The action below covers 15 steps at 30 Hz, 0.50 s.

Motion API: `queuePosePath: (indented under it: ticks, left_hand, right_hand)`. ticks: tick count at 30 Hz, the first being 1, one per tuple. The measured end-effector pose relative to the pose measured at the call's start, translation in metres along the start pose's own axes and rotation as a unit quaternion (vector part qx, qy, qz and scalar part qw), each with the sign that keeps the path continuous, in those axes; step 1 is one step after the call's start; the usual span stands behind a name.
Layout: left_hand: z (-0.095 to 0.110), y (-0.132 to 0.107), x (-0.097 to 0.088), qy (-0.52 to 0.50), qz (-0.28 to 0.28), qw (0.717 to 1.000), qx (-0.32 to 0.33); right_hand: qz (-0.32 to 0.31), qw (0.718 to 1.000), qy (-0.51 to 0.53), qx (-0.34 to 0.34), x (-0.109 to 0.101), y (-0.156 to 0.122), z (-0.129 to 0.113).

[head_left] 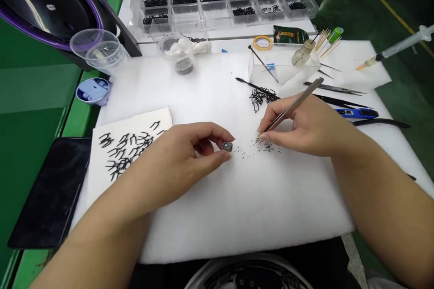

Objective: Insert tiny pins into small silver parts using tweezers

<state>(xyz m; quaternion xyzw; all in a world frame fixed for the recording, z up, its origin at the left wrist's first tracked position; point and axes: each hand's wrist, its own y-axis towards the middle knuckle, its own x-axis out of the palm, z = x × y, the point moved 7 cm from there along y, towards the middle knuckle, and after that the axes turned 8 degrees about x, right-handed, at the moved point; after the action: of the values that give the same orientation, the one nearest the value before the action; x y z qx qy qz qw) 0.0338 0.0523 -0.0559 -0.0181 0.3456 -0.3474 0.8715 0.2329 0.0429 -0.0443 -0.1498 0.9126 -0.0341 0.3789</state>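
Metal piece (227, 146): one, near the middle of the foam pad (244, 216), was pinched between thumb and index finger of the left hand (186, 158), probably to leave its face uncovered.
Tweezers (293, 107): one pair was grasped pen-fashion in the right hand (301, 128), likely for fine control.
Black specks (267, 146): dozens lay beneath the tips, too small to count.
Forked pins (122, 162): two groups, uncountable where overlapping; one covered the white slab (142, 122) at the pad's left edge, presumably for contrast.
Syringe (400, 45): one, by the far right corner.

Workshop: tweezers (294, 106), compartmented parts tray (215, 11), syringe (402, 44), yellow-lined green floor (352, 20).
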Motion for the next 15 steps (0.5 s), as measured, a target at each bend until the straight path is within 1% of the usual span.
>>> queuePosePath:
  ticks: [4, 15]
  left_hand:
    - [0.0007, 0.0002, -0.0016, 0.019, 0.007, 1.0, 0.0]
    - [0.0016, 0.0019, -0.0016, 0.032, 0.018, 0.999, 0.022]
  right_hand:
    - [0.009, 1.0, -0.016, -0.009, -0.0008, -0.0001, -0.0008]
    - [0.018, 0.999, -0.027, -0.022, -0.0011, -0.0005, -0.0037]
